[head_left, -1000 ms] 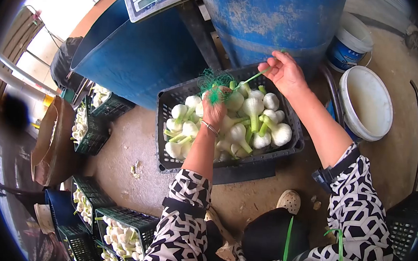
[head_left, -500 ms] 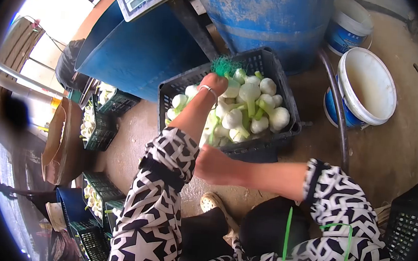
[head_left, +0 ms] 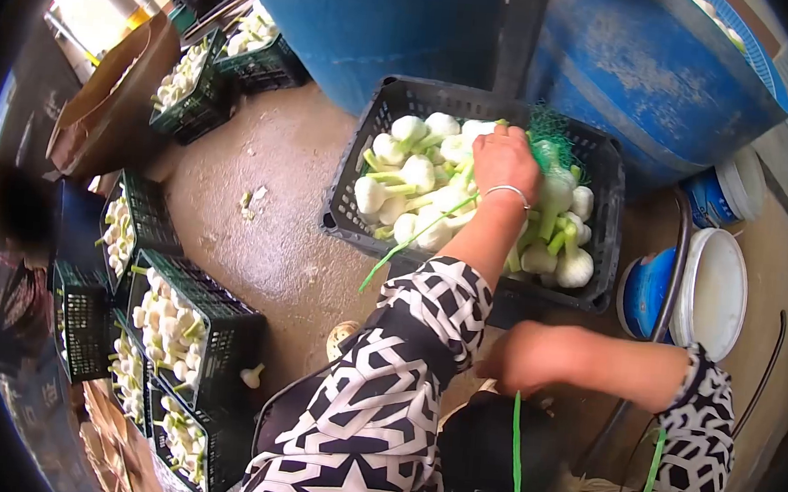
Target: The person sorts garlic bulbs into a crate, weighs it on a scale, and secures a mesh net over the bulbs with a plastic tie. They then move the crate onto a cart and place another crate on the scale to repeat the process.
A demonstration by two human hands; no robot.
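Observation:
A black plastic crate holds white bulbs with green stems. Reaching into it, my left hand has its fingers curled down among the bulbs, beside a green mesh net with bulbs in it. What the fingertips grip is hidden. A thin green strip hangs from near this wrist over the crate's front edge. My right hand is below the crate's front side, blurred, its fingers hidden.
Large blue barrels stand behind the crate. White buckets and a dark bent pipe are at the right. Green crates of bulbs stand at the left, with a brown basket beyond. One bulb lies on the floor.
The view has swung left, showing more green crates. My left hand has moved off the net's top to the bulbs beside it. The net is lower, and a green strip now hangs over the crate.

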